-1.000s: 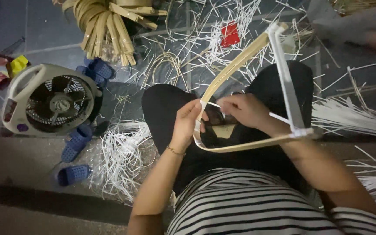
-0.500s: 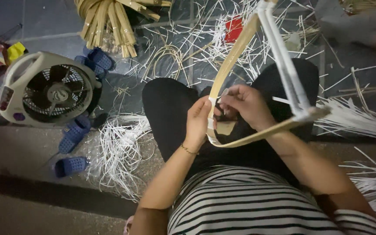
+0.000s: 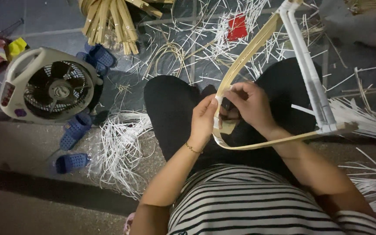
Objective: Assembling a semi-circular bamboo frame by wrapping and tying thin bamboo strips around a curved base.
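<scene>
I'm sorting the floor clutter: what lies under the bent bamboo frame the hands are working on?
Under the bent tan bamboo-strip frame are the person's black-trousered legs and scattered white strips. The hands hide the spot beneath the bend.

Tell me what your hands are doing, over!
Left hand and right hand both pinching the bent bamboo strip at its curve. White-wrapped bar joins its ends. Nothing blocking; loose white strips beside.

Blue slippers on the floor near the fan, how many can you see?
3, maybe more hidden. One blue slipper lies above the fan, partly tucked behind it; a second lies just below the fan; the third lies lower, near the white strips.
</scene>
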